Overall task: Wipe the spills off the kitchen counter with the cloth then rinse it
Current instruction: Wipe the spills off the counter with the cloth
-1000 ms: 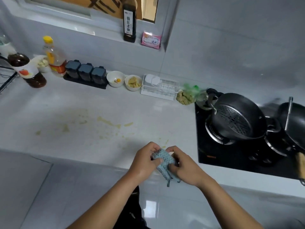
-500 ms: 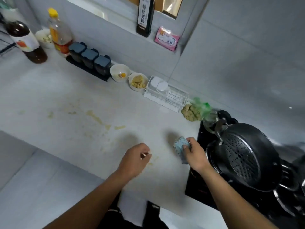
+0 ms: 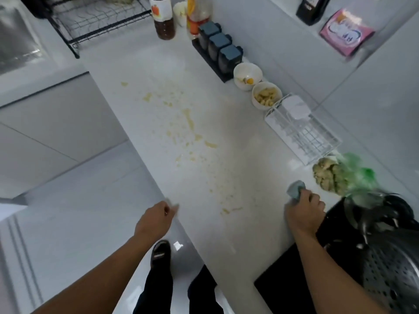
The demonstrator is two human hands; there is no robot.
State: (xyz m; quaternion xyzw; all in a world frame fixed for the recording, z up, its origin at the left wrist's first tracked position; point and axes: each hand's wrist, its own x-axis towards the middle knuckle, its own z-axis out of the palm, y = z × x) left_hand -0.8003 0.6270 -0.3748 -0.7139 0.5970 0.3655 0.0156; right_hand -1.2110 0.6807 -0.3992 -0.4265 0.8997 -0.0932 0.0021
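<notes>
One cloth (image 3: 295,191), two bowls (image 3: 247,75), three jars (image 3: 218,48)

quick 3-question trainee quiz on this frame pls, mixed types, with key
1. True or false: the left hand holds the cloth.
2. The yellow spills on the counter are: A) unwiped, apart from the cloth; B) hidden under the cloth; C) gone.
3. How many white bowls stand along the wall?

Key: 1 false, the right hand grips it; 2 A; 3 two.
</notes>
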